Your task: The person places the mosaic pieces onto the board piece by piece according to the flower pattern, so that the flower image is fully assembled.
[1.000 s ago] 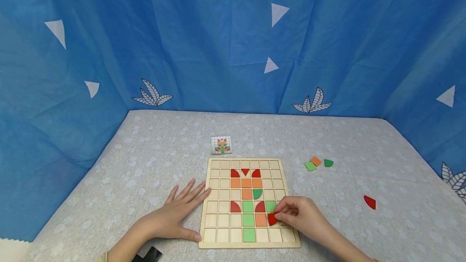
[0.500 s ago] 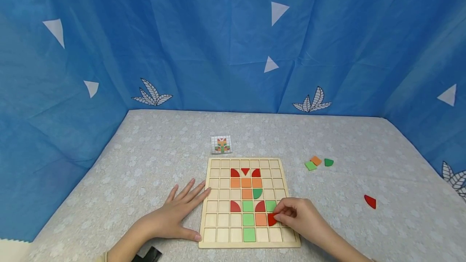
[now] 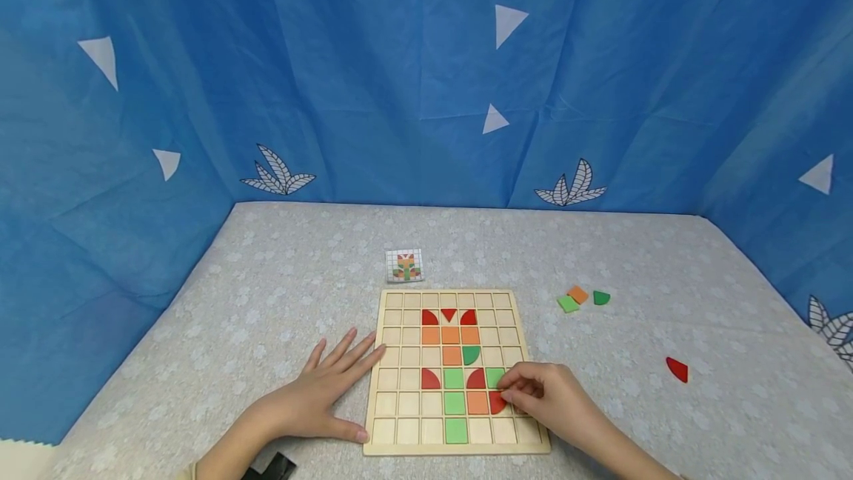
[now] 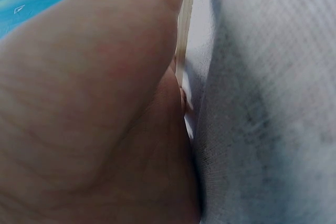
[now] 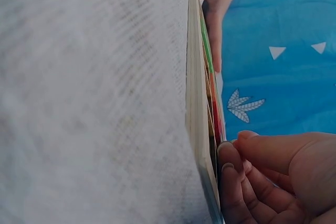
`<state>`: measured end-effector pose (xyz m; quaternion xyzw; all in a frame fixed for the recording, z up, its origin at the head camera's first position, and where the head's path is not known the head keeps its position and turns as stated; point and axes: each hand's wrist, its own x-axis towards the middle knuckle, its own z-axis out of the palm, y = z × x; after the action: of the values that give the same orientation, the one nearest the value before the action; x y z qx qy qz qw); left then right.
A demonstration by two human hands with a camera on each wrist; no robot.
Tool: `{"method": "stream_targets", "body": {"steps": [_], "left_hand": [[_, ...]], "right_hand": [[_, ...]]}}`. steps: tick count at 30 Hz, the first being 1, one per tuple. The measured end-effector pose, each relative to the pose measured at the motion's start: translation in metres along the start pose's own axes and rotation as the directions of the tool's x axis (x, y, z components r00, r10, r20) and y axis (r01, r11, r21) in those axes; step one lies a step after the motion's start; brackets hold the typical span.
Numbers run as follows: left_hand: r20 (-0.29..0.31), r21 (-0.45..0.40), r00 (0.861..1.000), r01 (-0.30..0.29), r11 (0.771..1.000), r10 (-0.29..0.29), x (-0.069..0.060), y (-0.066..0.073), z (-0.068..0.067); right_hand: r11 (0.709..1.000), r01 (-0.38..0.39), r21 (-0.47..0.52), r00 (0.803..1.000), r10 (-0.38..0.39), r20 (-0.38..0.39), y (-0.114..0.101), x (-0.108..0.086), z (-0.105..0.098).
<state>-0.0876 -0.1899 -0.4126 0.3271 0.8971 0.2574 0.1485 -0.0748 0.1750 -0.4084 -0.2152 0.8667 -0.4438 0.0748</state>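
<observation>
A wooden grid board (image 3: 389, 402) lies flat, its cells partly filled with red, orange and green tiles. My left hand (image 3: 326, 395) is spread on the cloth, its fingertips and thumb touching the board's left edge. In the left wrist view, the palm (image 4: 84, 93) fills much of the frame. With thumb and index finger, my right hand (image 3: 546, 389) pinches the right side of a red quarter-circle tile (image 3: 496, 402). That tile sits at a cell right of an orange square (image 3: 477, 402) and below a light green square (image 3: 494, 377). The fingers cover part of the board's right side.
A small pattern card (image 3: 404, 265) lies behind the board. To the right are a loose light green square (image 3: 569, 304), an orange square (image 3: 578, 295), a dark green quarter-circle (image 3: 601, 298) and a red quarter-circle (image 3: 677, 370). A blue curtain (image 3: 426, 80) stands behind the table.
The red tile in my right hand has turned and now lines up with its cell; a second ago it was askew. The right hand shifted only slightly. My left hand has not moved.
</observation>
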Motion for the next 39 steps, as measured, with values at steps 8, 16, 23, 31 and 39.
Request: {"method": "stream_targets", "body": {"steps": [8,16,23,31,39], "left_hand": [[-0.007,0.002,1.000,-0.005,1.000,0.005,0.000,0.000,0.000],[-0.002,0.002,1.000,-0.001,1.000,0.001,0.000,-0.001,0.001],[0.000,0.008,1.000,0.004,1.000,-0.004,0.001,-0.002,0.002],[0.002,0.016,1.000,0.004,1.000,-0.004,0.001,-0.002,0.001],[0.005,0.016,1.000,0.008,1.000,-0.008,0.001,-0.002,0.002]], "right_hand": [[0.999,0.022,0.040,1.000,-0.022,0.004,0.000,-0.001,-0.008],[0.994,-0.101,0.046,0.994,0.103,-0.042,0.001,-0.005,-0.057],[0.976,-0.184,-0.116,0.969,0.161,-0.188,0.031,-0.025,-0.112],[0.944,-0.327,-0.053,0.929,0.310,-0.200,0.080,-0.059,-0.159],[0.893,-0.447,-0.060,0.887,0.433,-0.160,0.110,-0.077,-0.177]]}}
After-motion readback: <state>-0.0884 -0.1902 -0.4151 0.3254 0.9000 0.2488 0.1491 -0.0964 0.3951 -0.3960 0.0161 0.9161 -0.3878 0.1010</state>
